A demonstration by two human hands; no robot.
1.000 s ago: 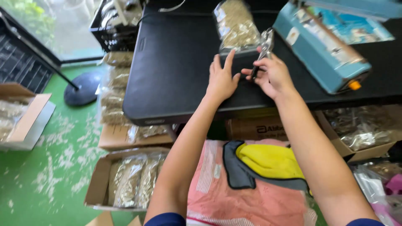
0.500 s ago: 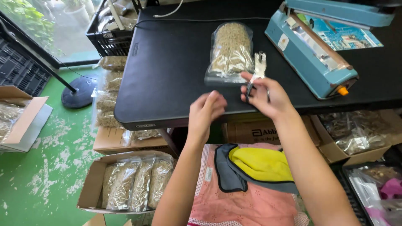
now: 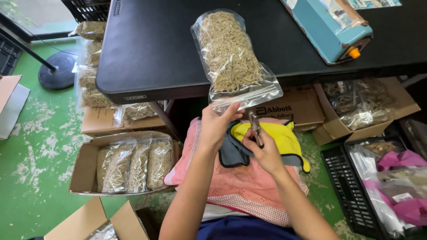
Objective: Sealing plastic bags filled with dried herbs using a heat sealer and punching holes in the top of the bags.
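Observation:
My left hand (image 3: 216, 125) grips the lower edge of a clear plastic bag (image 3: 233, 58) filled with pale dried strands and holds it upright over the front edge of the black table (image 3: 147, 49). My right hand (image 3: 265, 151) sits just below and to the right of it, closed on a small metal tool (image 3: 255, 126) that points up towards the bag's bottom edge. Both hands hover above a pink cloth (image 3: 240, 186) on my lap, with a yellow and grey cloth (image 3: 271, 138) on top of it.
A blue heat sealer (image 3: 331, 29) sits on the table at the right. Cardboard boxes of filled bags (image 3: 129, 164) stand on the green floor at the left. A black crate (image 3: 356, 191) and a box of bags (image 3: 364, 104) stand at the right.
The bag has left the table: my left hand has picked it up and drawn it towards me. My right hand has dropped below the table edge with the tool.

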